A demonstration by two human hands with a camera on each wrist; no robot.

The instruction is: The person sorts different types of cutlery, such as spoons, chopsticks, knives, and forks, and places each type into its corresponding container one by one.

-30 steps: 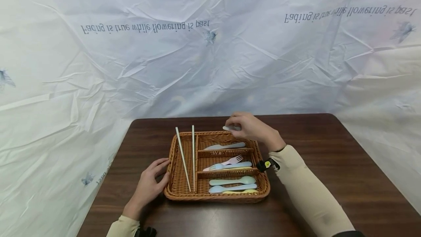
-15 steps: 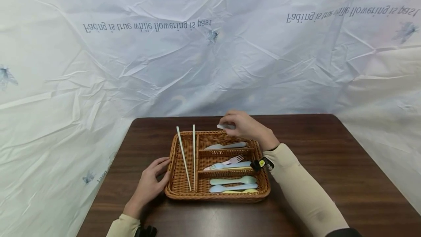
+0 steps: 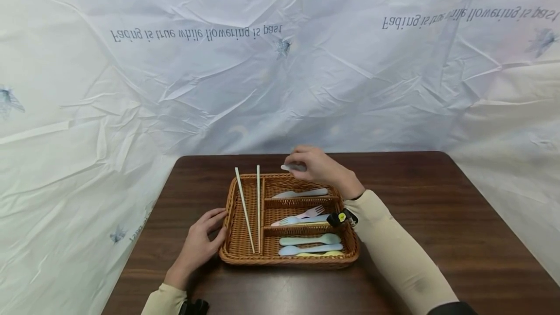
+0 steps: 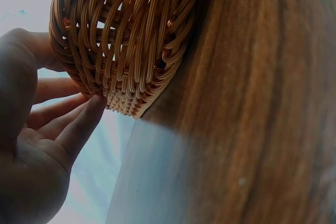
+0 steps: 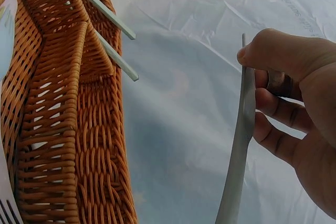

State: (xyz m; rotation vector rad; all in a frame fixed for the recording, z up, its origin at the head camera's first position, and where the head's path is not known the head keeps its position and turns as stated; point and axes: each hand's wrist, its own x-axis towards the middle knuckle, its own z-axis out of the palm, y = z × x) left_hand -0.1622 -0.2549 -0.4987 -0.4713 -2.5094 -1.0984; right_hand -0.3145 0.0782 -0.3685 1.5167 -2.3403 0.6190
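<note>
In the head view, my right hand point(image 3: 310, 165) is raised over the back rim of a brown wicker cutlery basket point(image 3: 288, 262). It pinches a pale knife point(image 5: 240, 145), seen nearly edge-on in the right wrist view, between thumb and fingers. My left hand point(image 3: 201, 237) touches the basket's left outer wall with extended fingertips and thumb. Two white chopsticks point(image 3: 245, 210) lean in the left compartment. A pale knife point(image 3: 299, 193) lies in the back compartment, forks point(image 3: 311, 212) in the middle one, and spoons point(image 3: 310, 250) in the front one.
Wicker dividers point(image 3: 302, 230) separate the compartments. The basket stands on a dark wooden table point(image 3: 428, 198), and the chopsticks' ends jut past its back rim. A wrinkled pale sheet point(image 3: 280, 91) hangs behind the table.
My right hand has moved left along the basket's back rim with the knife in it. The left hand stays at the basket's left wall.
</note>
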